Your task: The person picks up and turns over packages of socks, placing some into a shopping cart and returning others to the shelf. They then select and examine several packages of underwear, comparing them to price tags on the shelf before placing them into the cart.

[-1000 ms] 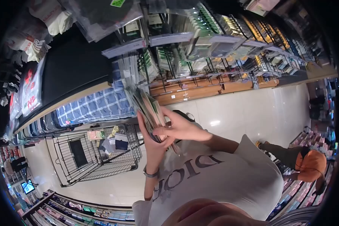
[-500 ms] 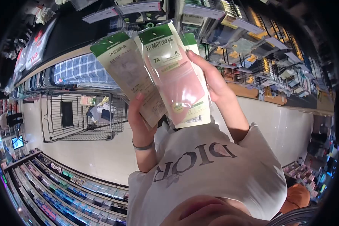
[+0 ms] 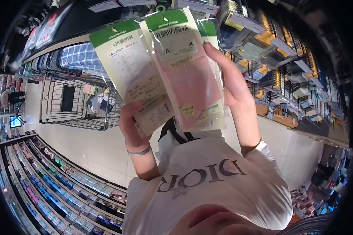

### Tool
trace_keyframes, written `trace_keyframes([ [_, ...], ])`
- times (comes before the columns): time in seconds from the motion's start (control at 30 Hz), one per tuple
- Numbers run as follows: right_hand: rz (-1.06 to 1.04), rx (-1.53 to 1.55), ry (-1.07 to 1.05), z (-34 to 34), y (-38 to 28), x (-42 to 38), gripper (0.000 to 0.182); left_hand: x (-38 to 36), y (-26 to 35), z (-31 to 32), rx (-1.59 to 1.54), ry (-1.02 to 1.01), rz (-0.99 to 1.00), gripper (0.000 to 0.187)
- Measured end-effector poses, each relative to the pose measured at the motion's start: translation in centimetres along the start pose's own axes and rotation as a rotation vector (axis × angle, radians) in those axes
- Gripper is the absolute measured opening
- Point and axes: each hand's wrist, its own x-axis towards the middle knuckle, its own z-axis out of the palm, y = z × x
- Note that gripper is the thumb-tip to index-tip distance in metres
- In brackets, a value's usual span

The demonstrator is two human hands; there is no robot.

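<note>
My left hand (image 3: 132, 127), a band on its wrist, is closed on the lower left edge of a sock pack (image 3: 123, 66). This pack has a green header and shows a pale face with printed text. My right hand (image 3: 233, 80) grips the right side of a pink sock pack (image 3: 190, 88) in clear plastic, thumb on the front edge. A further green-topped pack (image 3: 211, 29) peeks out behind the pink one, at the same hand. The two front packs are held side by side and overlap at their inner edges. Most of my fingers are hidden behind the packs.
A wire shopping cart (image 3: 53, 102) with some packaged goods in it stands at the left. Hooks with hanging packs (image 3: 290, 78) fill the right side. Blue checked fabric (image 3: 76, 56) lies on a shelf ahead. Long display racks (image 3: 62, 188) run at lower left.
The packs have shifted up and appear slightly larger, with the left one swung a little outward. My hands have moved slightly apart, keeping their hold.
</note>
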Motion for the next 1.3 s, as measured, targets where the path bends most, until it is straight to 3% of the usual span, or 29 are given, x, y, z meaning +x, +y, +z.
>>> trace_keyframes([
  [0.17,-0.109,-0.018,-0.12,4.4,-2.0,2.6,0.05,-0.2,2.8,2.8,0.129,0.02,0.091,0.07],
  [0.3,-0.036,0.295,-0.431,6.9,-2.9,4.9,0.049,2.3,4.2,3.9,0.072,-0.042,0.19,0.069],
  [0.33,-0.062,0.242,-0.494,6.9,-2.8,5.9,0.043,2.8,4.8,3.9,0.136,-0.055,0.229,0.067],
  [0.4,-0.066,0.193,-0.401,8.5,-2.9,5.9,0.043,3.6,6.3,3.7,0.361,-0.056,0.329,0.066],
  [0.57,-0.021,0.216,-0.449,10.1,-2.6,7.4,0.042,4.1,9.1,2.6,0.535,-0.038,0.644,0.091],
  [0.6,-0.054,0.17,-0.353,11.3,-2.6,6.9,0.047,4.0,9.8,2.0,0.549,-0.025,0.614,0.095],
  [0.7,-0.089,0.046,-0.445,10.5,-2.8,7.9,0.038,3.3,11.4,1.9,0.559,-0.007,0.658,0.093],
  [0.73,-0.088,0.08,-0.385,11.1,-2.6,7.5,0.034,3.0,11.7,2.3,0.534,0.0,0.683,0.089],
  [0.83,-0.111,0.058,-0.449,11.7,-2.0,7.3,0.044,3.6,12.1,1.1,0.434,0.011,0.694,0.081],
  [0.87,-0.176,0.016,-0.315,12.5,-1.7,7.0,0.038,3.8,12.4,1.1,0.374,-0.069,0.643,0.074],
  [0.97,-0.228,-0.095,-0.182,13.1,-1.0,6.8,0.034,4.8,12.5,-1.7,-0.416,-0.499,0.094,0.043],
  [1.03,-0.128,0.045,-0.232,12.9,-0.8,7.0,0.033,4.8,13.1,-0.7,-0.9,-0.674,-0.303,0.032],
  [1.1,0.003,0.206,-0.321,12.9,-0.4,6.6,0.033,5.3,12.6,-0.6,-1.002,-0.711,-0.381,0.033],
  [1.3,0.092,0.361,-0.537,13.3,0.3,6.9,0.037,5.7,12.1,0.3,-1.032,-0.698,-0.455,0.029],
])
